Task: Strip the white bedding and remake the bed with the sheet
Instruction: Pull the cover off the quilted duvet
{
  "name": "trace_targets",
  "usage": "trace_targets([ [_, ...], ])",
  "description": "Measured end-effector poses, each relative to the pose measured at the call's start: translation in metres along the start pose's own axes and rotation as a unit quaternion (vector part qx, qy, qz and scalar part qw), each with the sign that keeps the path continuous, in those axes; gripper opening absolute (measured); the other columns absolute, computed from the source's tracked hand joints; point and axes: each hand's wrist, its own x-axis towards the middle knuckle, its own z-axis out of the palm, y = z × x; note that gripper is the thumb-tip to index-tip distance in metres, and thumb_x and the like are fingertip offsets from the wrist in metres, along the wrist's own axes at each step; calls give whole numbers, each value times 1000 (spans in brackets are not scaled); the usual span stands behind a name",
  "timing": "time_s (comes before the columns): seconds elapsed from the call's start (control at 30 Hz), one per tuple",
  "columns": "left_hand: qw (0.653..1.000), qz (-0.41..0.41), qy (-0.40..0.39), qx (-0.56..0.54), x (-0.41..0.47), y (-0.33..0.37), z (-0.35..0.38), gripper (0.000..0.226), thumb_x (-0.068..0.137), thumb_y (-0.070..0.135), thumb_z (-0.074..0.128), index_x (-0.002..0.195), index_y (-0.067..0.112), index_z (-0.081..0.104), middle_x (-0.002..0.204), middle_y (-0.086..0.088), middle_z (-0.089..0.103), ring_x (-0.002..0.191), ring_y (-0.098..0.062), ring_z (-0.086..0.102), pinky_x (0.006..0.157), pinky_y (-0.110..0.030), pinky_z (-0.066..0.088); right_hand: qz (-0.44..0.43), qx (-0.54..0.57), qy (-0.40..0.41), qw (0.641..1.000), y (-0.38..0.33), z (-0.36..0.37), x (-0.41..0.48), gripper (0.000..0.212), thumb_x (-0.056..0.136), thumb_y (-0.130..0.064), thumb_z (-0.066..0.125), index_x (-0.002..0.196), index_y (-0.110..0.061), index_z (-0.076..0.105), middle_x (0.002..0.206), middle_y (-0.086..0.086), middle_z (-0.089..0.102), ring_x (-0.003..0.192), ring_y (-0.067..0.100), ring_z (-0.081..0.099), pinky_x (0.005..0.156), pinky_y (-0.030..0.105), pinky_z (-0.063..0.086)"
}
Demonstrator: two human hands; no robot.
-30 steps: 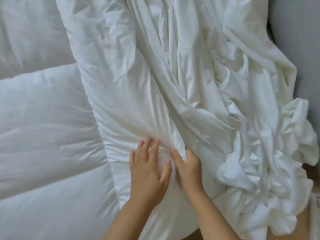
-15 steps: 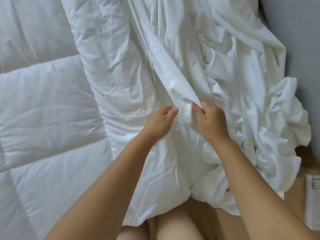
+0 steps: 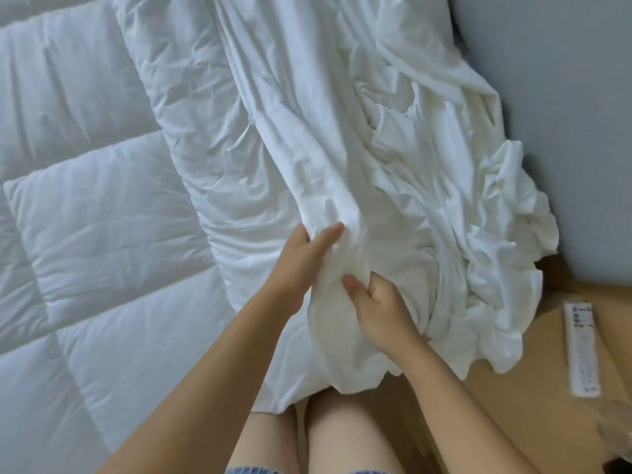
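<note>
Head view: two grips hold one white sheet [image 3: 342, 148]. Left grip [image 3: 304, 254] pinches a raised fold; right grip [image 3: 379, 309], just nearer the body, clutches the same cloth. One quilted duvet [image 3: 102, 217] lies left of both, one remote [image 3: 581, 350] to their right on the floor [image 3: 513, 405].

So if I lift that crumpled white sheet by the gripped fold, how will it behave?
Probably floppy: the sheet bunches in soft folds around the left hand and right hand. Likely light, since their grip alone raises a ridge. The overhanging bunched end may drag or slide off.
</note>
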Motion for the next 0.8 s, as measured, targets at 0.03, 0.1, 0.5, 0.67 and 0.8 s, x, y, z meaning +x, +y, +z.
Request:
trace_targets([
  [0.03,998,-27,-33,45,-10,-12,6,38,80,42,63,115,28,59,103,4,71,95,-13,68,76,-28,55,5,24,26,999,2,-2,-7,27,94,-38,52,71,-25,55,60,-11,61,53,1,56,49,12,42],
  [0.1,991,-73,-58,99,-27,-35,16,25,89,32,58,113,26,61,102,2,71,95,-15,68,80,-31,55,20,19,49,998,10,-5,-20,28,89,-44,60,72,-24,50,58,-17,56,51,-2,51,48,12,40],
  [0.5,992,-98,78,-25,-66,-57,16,23,99,16,40,98,11,62,94,-4,72,86,-20,70,66,-26,57,99,-5,105,989,44,-7,-73,20,84,-41,63,95,-24,64,89,-11,67,89,8,62,69,21,47],
  [0.67,985,-67,-63,147,-105,-68,22,26,91,28,59,109,10,62,101,-4,71,96,-17,67,84,-30,54,147,-56,23,987,47,6,-107,72,52,-70,72,111,-33,54,99,-15,66,91,3,63,76,30,54],
  [0.8,984,-90,-63,141,-110,-58,28,15,92,24,58,93,9,63,91,-7,71,84,-18,68,73,-28,55,76,15,26,997,64,33,-132,40,74,-31,76,110,-24,60,96,-13,68,89,0,62,81,22,50],
])
